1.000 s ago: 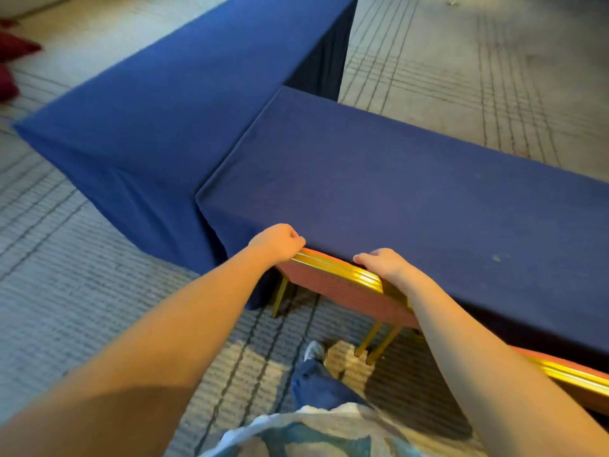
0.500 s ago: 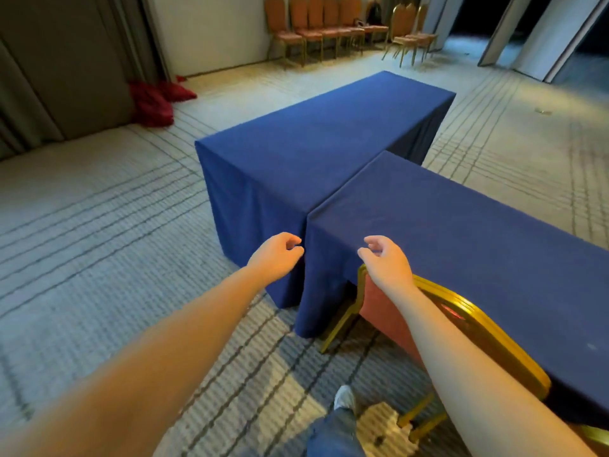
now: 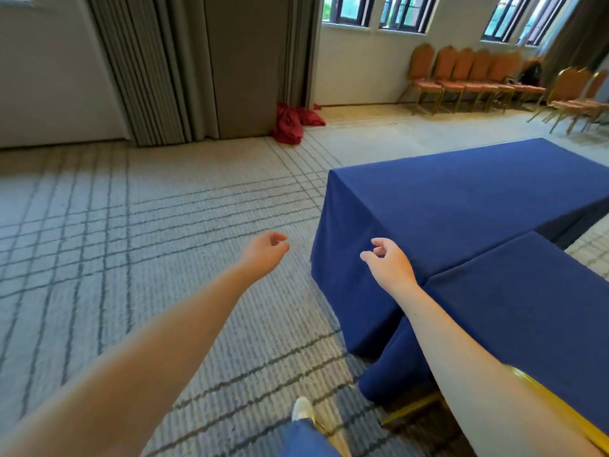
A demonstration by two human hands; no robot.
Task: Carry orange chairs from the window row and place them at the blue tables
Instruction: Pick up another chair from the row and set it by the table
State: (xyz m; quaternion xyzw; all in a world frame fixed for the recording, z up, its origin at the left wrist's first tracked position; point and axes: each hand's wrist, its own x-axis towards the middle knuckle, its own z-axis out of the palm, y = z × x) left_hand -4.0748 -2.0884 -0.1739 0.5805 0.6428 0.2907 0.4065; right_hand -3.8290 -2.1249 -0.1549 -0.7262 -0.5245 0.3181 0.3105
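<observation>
Looks like we're between trips here. One chair (image 3: 410,409) is parked at the near desk (image 3: 527,308), only its gold frame peeking out by the right arm. Left hand (image 3: 263,255) and right hand (image 3: 390,262) hang free, fingers loosely curled and holding nothing. The other orange chairs (image 3: 468,77) are lined up under the windows, well apart from the desks. Next up, I'd guess: walk over and grab one by its back.

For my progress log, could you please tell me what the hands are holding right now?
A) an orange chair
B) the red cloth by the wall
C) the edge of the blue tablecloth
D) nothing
D: the left hand and the right hand are loosely curled and grip nothing.
</observation>
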